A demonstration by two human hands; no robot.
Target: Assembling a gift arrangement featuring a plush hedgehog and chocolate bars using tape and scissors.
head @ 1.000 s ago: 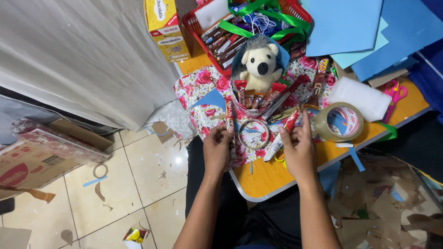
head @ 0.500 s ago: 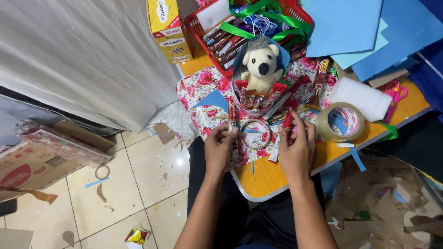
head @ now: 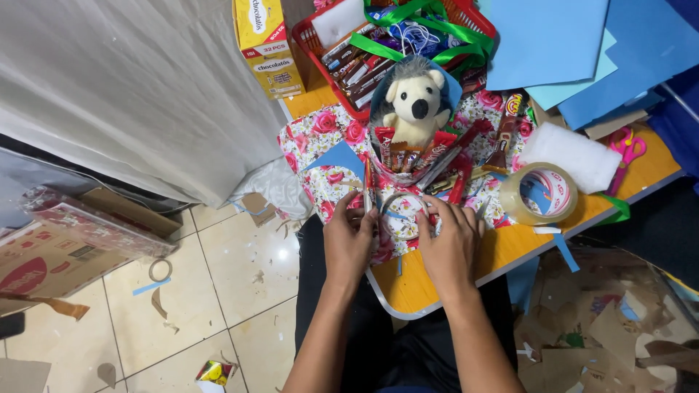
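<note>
A plush hedgehog [head: 412, 98] sits upright among several red snack bars [head: 444, 156] on floral wrapping paper [head: 320, 138] spread over a small orange table [head: 415, 280]. Below the toy lies a small clear tape roll [head: 400, 209]. My left hand [head: 349, 240] rests on the paper at the roll's left side, fingers curled against it. My right hand [head: 450, 244] lies palm down on the roll's right side, covering part of it. Whether either hand grips the roll cannot be told.
A big roll of clear packing tape [head: 540, 193] stands right of my hands beside white foam [head: 571, 154] and pink scissors [head: 628, 148]. A red basket [head: 313, 40] of bars, green ribbon and blue paper sheets [head: 553, 44] fill the back. Cardboard scraps [head: 619, 320] litter the floor.
Both hands have drawn closer together around the small tape roll. The right hand has slid left and now covers part of it.
</note>
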